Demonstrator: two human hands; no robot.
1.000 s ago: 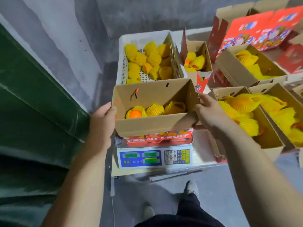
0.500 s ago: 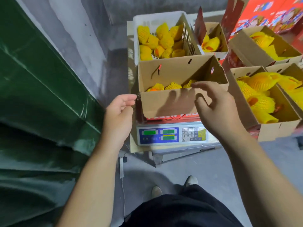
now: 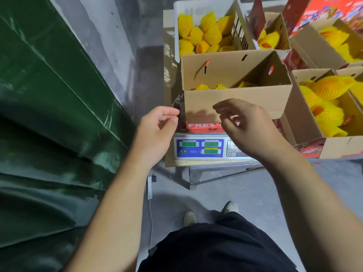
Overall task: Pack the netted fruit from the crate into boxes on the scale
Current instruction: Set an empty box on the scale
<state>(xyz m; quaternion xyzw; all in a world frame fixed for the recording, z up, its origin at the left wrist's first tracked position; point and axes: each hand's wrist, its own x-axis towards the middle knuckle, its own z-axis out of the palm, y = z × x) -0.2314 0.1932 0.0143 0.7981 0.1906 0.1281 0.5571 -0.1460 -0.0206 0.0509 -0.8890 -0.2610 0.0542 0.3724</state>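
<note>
Grey concrete floor [image 3: 245, 193] | green tarp [image 3: 49, 114] | scale [image 3: 200, 148] on wooden board [image 3: 176, 163]

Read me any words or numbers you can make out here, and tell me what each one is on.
"FRESH": white letters on the red band of the box standing on the scale, cut off by the right hand.
Scale keypad: "7", "4", "1 2", "0" show.
Scale green readouts and logo: too blurred.
Red cartons: print blurred.
</note>
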